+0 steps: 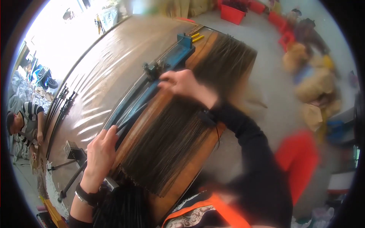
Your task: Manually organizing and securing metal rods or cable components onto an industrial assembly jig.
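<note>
The left hand (pixel 100 146) pinches the near end of the blue metal rail (pixel 152 85), steadying it along the wooden board (pixel 182 163). The right hand (pixel 182 84) presses, fingers curled, on the rail's middle beside the dark clamp (pixel 152 69). Dark fibre strands (pixel 167 146) lie combed across the board on the surface (pixel 110 64), pinned under the rail.

The bare tabletop (pixel 102 72) left of the blue rail (pixel 152 85) lies open, while the strand mat (pixel 167 140) and black clamp (pixel 154 69) crowd the board.
</note>
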Available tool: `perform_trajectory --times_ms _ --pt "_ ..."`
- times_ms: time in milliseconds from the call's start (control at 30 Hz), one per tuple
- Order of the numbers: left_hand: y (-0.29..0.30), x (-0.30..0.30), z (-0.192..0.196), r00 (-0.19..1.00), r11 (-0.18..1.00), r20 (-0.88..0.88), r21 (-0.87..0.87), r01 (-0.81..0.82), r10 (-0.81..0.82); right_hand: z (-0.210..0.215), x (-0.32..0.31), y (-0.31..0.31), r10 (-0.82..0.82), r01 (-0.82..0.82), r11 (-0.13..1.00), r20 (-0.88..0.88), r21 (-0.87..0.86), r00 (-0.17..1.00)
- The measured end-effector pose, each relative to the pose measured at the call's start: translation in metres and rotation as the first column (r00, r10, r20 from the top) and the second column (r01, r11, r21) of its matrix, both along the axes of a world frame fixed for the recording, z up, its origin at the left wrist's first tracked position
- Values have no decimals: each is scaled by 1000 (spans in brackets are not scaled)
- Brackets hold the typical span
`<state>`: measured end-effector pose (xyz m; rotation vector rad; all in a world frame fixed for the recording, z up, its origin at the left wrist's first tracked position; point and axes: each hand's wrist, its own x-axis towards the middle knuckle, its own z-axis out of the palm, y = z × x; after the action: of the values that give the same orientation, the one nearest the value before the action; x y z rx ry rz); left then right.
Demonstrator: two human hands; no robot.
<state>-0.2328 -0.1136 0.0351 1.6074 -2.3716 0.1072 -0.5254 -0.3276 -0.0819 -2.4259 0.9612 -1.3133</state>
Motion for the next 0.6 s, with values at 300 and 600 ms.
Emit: perform_trajectory --times_ms 300,600 --pt "4 -3 -7 999 999 -40 40 12 -10 -5 9 18 115 -109 942 0 -317 993" --pt "42 66 8 979 981 -179 -148 -128 101 12 93 117 409 -422 906 287 -15 866"
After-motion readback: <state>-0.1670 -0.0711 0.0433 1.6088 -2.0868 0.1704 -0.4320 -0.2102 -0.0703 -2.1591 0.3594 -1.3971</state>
